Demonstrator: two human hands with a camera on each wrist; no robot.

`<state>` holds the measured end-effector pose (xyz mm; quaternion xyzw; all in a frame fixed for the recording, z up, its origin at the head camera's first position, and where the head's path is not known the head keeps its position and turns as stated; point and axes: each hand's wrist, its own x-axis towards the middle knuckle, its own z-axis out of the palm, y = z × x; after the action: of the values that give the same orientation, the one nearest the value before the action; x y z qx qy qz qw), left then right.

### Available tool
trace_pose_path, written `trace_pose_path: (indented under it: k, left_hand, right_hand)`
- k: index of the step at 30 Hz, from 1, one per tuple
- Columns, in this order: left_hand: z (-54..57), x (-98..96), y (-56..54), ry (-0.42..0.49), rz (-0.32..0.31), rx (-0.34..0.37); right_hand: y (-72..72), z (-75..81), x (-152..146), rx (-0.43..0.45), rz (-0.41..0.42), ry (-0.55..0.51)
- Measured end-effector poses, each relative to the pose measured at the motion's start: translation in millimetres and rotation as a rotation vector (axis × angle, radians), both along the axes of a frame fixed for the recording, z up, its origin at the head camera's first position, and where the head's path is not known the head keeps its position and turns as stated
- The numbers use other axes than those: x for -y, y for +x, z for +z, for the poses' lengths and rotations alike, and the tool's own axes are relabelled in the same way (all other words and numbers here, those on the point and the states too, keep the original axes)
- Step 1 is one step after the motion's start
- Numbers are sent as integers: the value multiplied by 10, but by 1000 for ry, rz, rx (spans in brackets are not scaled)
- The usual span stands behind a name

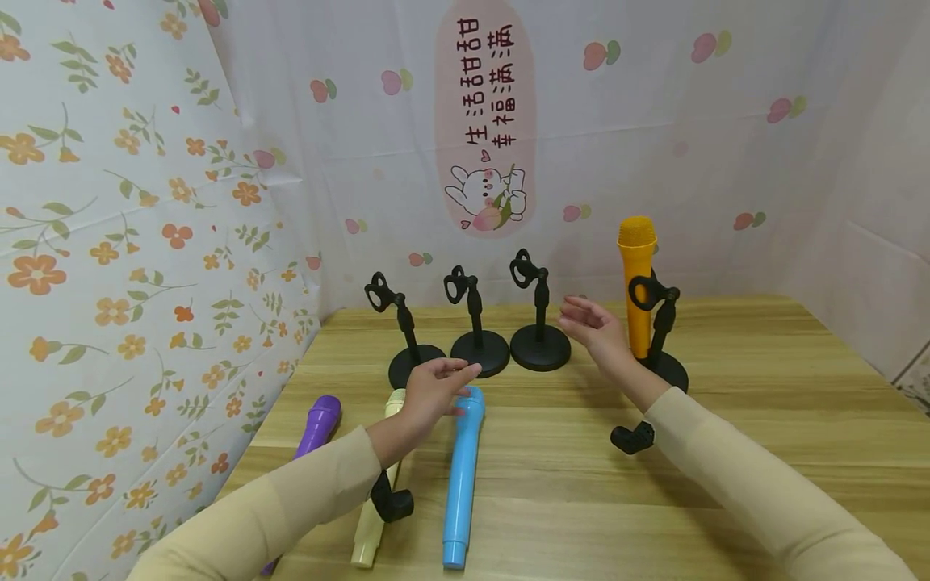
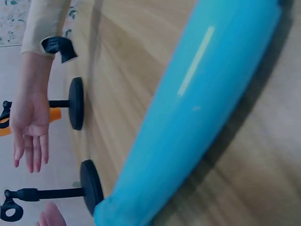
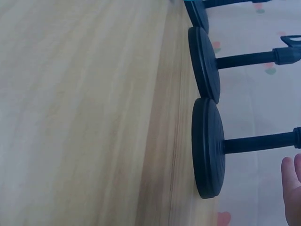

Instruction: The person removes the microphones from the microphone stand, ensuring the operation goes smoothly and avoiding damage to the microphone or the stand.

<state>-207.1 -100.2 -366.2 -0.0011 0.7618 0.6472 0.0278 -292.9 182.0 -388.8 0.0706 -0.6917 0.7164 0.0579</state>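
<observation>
My left hand [image 1: 432,395], fingers loosely extended, hovers by the head of a light blue toy microphone [image 1: 461,484], which lies on the table; no grip on it shows. In the left wrist view this blue microphone [image 2: 188,117] fills the middle. My right hand [image 1: 599,335] is raised beside the third black microphone stand [image 1: 540,347], palm and fingers relaxed, holding nothing. In the right wrist view, a few of its fingers [image 3: 291,188] appear at the lower right. An orange microphone [image 1: 637,266] is upright at the rightmost stand [image 1: 661,331]; I cannot tell how its clip holds it.
Two more black stands [image 1: 475,323] [image 1: 410,335] stand in the back row, clips unoccupied. A cream microphone [image 1: 370,524] and a purple microphone [image 1: 316,424] lie left of the blue one, partly behind my left arm. A patterned cloth [image 1: 349,210] hangs behind the wooden table [image 1: 552,500].
</observation>
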Motion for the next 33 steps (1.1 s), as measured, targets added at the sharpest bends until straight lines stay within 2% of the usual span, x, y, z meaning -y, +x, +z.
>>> trace_pose_path:
  k: [5, 9, 19, 22, 28, 33]
  left_hand:
    - [64, -78, -73, 41, -14, -37]
    - [92, -159, -121, 80, -13, -37]
    - [61, -430, -262, 180, -47, -70]
    - [78, -511, -294, 179, -58, -88]
    - [115, -640, -330, 166, -92, -136]
    - [164, -735, -350, 149, -122, -168]
  right_hand:
    - [65, -14, -41, -25, 17, 2]
    - [140, -26, -71, -38, 26, 10]
    - [355, -46, -206, -28, 44, 36]
    - [414, -53, -259, -35, 38, 46]
    - [527, -56, -338, -49, 69, -50]
    - [596, -73, -420, -90, 79, -83]
